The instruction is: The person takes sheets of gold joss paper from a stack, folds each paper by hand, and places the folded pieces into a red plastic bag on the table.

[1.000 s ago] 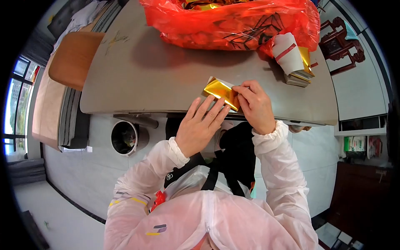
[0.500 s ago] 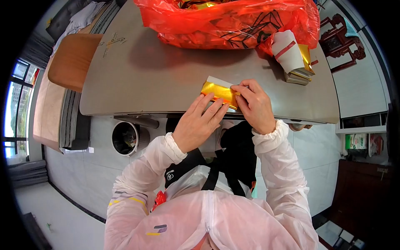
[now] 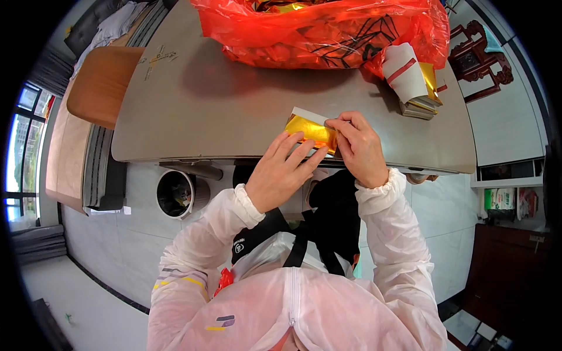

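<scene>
A sheet of gold foil paper (image 3: 311, 130) with a white border along its far side lies at the table's near edge, its near part curled or folded up. My left hand (image 3: 284, 171) is open, its spread fingers resting on the near side of the foil. At the right end, my right hand (image 3: 362, 146) pinches the paper between thumb and bent fingers. The fingers hide that end of the sheet.
A red plastic bag (image 3: 328, 35) holding gold foil pieces stands at the far side of the grey table (image 3: 193, 117). Right of it is a stack of gold paper (image 3: 420, 109) with a white wrapper (image 3: 404, 73). A brown chair (image 3: 102, 85) and a bin (image 3: 175, 196) are to the left.
The near part of the foil paper has shifted slightly right, and my left hand has slid a little right along it. My right hand keeps its pinch in nearly the same place.
</scene>
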The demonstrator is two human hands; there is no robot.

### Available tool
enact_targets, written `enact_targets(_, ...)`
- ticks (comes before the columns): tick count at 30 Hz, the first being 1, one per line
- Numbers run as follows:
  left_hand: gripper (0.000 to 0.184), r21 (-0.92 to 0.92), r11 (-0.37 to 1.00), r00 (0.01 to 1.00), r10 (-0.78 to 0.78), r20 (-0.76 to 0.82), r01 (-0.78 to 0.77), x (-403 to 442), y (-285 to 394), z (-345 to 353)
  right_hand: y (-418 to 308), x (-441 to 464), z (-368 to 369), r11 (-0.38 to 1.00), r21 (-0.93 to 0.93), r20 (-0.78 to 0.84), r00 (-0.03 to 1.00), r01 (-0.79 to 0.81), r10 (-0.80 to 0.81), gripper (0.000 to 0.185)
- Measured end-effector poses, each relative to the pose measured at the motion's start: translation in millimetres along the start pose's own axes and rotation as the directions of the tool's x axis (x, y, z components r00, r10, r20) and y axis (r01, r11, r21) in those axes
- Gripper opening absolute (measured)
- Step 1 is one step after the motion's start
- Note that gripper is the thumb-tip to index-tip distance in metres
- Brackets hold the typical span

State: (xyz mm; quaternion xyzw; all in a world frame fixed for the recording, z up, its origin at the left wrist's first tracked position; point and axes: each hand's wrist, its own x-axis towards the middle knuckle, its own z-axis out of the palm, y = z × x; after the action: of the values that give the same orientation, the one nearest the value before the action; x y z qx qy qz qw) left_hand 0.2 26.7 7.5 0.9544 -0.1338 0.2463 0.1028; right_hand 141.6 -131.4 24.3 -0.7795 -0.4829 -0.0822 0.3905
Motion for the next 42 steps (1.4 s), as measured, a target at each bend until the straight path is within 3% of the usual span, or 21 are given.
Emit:
enact_targets(22,0.056,0.093,0.996,1.000,-0.006,-0.014,0.007,-1.4,2.7,2.5,4.3,-1.4,2.0,1.000,-0.023,-0.009,1.000,0.009,-0.009,0.027)
enact_targets(25,0.050,0.103,0.995,0.999,-0.012,-0.042,0.016,-1.7,5.3,4.5,-9.9,-8.0,2.7,0.999,-0.004,-0.177,0.983,-0.043,0.042,0.029)
enact_targets(28,0.047,0.094,0.993,0.995,-0.057,-0.086,0.065,-0.5,13.6,8.5,-17.5,-28.1,7.6,0.947,-0.228,-0.111,0.960,0.229,-0.259,0.037)
enact_targets(29,0.046,0.092,0.992,0.993,-0.080,-0.090,0.089,-1.3,17.4,7.9,-21.4,-49.5,18.1,0.960,-0.244,-0.038,0.988,0.134,-0.147,0.046)
enact_targets(36,0.055,0.186,0.975,0.993,-0.112,-0.046,0.118,-22.2,-12.6,-7.5,-16.1,-56.3,14.2,0.912,-0.373,0.011,0.983,0.173,-0.182,0.054)
enact_targets(40,0.054,0.215,0.961,0.985,-0.159,-0.074,0.171,-26.3,-9.7,-9.2,-35.8,-46.9,20.7,0.904,-0.413,0.007,0.993,0.107,-0.114,0.056)
enact_targets(42,0.052,0.213,0.958,0.981,-0.176,-0.083,0.190,-25.4,-5.7,-8.3,-40.9,-42.4,44.7,0.919,-0.363,0.059,0.988,0.153,-0.141,0.053)
